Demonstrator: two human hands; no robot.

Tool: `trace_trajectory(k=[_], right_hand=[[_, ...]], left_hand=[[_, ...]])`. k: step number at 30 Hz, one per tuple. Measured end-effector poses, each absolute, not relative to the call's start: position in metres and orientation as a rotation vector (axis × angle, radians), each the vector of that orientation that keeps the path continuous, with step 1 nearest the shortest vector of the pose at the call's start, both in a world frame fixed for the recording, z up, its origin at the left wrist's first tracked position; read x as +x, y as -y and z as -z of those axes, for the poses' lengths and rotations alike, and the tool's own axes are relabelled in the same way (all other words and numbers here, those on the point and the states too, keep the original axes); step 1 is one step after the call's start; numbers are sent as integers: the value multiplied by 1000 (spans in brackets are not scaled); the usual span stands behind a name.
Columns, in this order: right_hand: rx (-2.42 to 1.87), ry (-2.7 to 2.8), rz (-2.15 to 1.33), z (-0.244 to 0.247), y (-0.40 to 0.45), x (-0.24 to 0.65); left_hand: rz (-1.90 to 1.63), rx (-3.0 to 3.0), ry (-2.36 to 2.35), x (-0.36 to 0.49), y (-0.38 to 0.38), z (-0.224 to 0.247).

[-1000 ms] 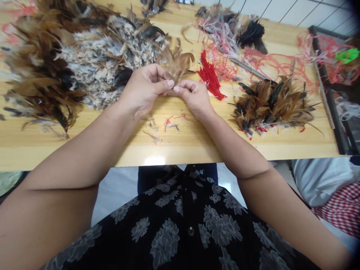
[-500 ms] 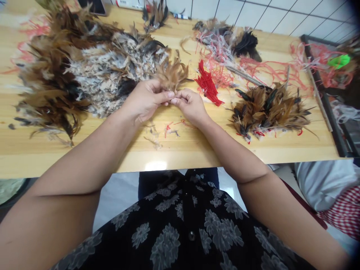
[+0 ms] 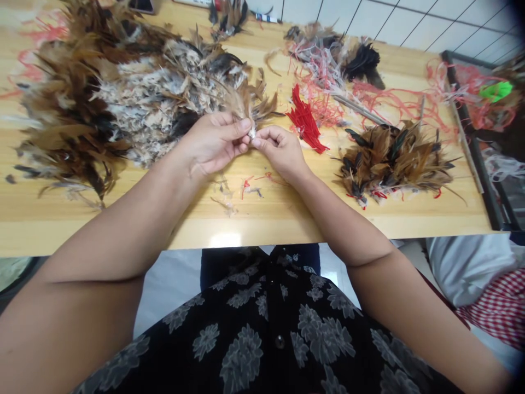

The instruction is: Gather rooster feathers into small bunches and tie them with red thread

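Between thumb and fingers, my left hand [image 3: 223,137] pinches a small bunch of brown feathers [image 3: 245,104] by its pale quill end. My right hand [image 3: 281,150] is closed in a pinch at that same end, thumb against forefinger; whatever its tips grip is too small to make out. Left of my hands spreads a large heap of brown, black and pale fluffy feathers [image 3: 139,104]. A pile of short red ties [image 3: 305,120] lies just beyond my right hand. Farther right sits a pile of feather bunches [image 3: 397,158] with red bits at their bases.
Tangled pink and white strings [image 3: 320,65] and a black feather tuft [image 3: 363,63] lie at the back. A dark-framed bin [image 3: 471,137] with more string stands at the right end. Red scraps [image 3: 246,186] lie near the front edge of the wooden table [image 3: 262,224].
My left thumb has lifted and shifted, so the pale quill end now shows between my hands. My right fingertips have drawn slightly apart from my left thumb.
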State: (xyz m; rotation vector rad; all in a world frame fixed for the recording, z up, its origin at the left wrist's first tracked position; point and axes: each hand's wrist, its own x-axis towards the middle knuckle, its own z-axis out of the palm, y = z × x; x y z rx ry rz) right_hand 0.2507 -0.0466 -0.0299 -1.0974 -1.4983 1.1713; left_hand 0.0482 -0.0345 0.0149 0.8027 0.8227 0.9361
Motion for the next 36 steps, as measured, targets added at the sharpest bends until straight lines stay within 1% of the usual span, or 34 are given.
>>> trace_trajectory(k=[5,11,26,30,36], right_hand=[[-1116,1475,-1176,27,48,252],[-1072,1474,-1232,30,44,253],[-1107,1440,-1197,30,46,252],[-1106,1471,-1186,37,42,254],[-989,1517,-1186,48,34,261]], left_hand=[[-959,812,-815,50,35,-19],[-1024,822,-823,49,35,-9],[-945,729,-815,51,35,-15],[-934,742,-811,53,38,-16],[-994,803,-830,48,37,-15]])
